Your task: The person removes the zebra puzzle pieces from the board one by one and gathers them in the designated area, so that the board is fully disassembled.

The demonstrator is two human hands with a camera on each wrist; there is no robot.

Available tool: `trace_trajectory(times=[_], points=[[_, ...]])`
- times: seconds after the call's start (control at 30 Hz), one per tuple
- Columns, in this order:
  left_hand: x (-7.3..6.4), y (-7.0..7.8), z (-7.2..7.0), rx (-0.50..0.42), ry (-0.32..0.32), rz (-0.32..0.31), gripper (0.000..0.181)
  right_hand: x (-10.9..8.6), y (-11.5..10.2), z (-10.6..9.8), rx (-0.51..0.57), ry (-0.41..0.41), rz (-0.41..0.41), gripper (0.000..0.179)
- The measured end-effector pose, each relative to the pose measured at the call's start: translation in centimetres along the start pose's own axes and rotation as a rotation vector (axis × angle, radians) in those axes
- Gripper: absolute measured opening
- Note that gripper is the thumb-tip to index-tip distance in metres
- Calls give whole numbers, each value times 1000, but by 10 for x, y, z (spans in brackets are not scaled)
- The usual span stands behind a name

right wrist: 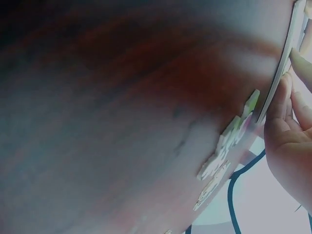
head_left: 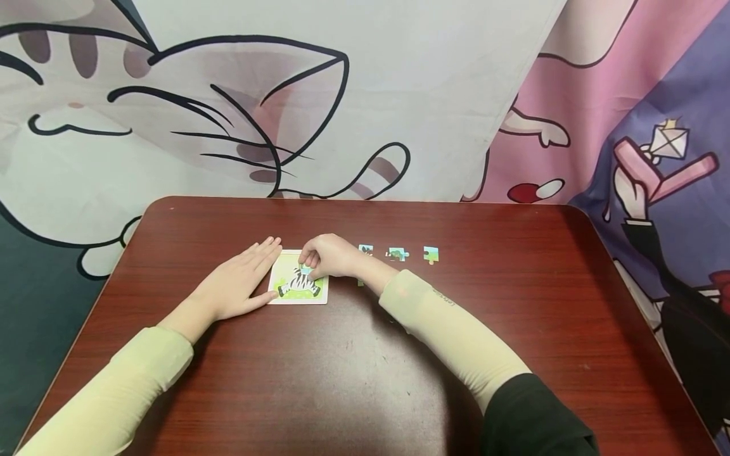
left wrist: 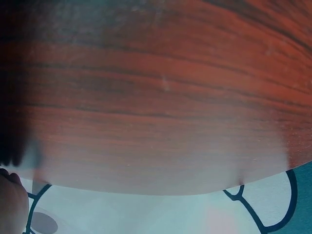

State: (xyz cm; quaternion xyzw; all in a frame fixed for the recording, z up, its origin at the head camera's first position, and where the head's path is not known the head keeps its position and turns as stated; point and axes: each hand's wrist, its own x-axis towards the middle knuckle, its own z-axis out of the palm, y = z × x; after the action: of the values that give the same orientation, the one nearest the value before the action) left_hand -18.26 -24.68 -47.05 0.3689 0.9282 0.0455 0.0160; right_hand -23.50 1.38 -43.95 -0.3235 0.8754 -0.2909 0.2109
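A small square puzzle board [head_left: 322, 296] with a zebra picture lies on the table in the head view. My left hand [head_left: 239, 282] rests flat beside it with straight fingers, the fingertips and thumb at its left edge. Over the upper right of the board, my right hand [head_left: 331, 254] pinches a small light-blue puzzle piece [head_left: 305, 270] between thumb and fingers, right at the zebra's back. In the right wrist view the board's edge [right wrist: 280, 70] shows side-on beside the right hand. Only a bit of the left hand [left wrist: 13, 202] enters the left wrist view.
Several loose puzzle pieces lie right of the board, among them a blue-green piece [head_left: 431, 254] and one with a dark animal [head_left: 397, 254]. Another piece [head_left: 360, 283] is partly hidden by the right forearm. Cartoon-printed cloth [head_left: 445, 114] hangs behind the brown table [head_left: 285, 380].
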Motion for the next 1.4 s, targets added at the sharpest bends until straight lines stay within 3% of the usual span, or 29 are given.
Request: trace_trajectory(times=[0.47, 0.9, 1.4], points=[[-1, -1, 0, -1, 5, 2, 88, 0, 0, 1, 8, 5, -6, 29], [-1, -1, 1, -5, 0, 1, 88, -4, -5, 0, -74, 42, -74, 29], [-1, 0, 0, 2, 6, 9, 87, -5, -5, -1, 108, 112, -108, 9]])
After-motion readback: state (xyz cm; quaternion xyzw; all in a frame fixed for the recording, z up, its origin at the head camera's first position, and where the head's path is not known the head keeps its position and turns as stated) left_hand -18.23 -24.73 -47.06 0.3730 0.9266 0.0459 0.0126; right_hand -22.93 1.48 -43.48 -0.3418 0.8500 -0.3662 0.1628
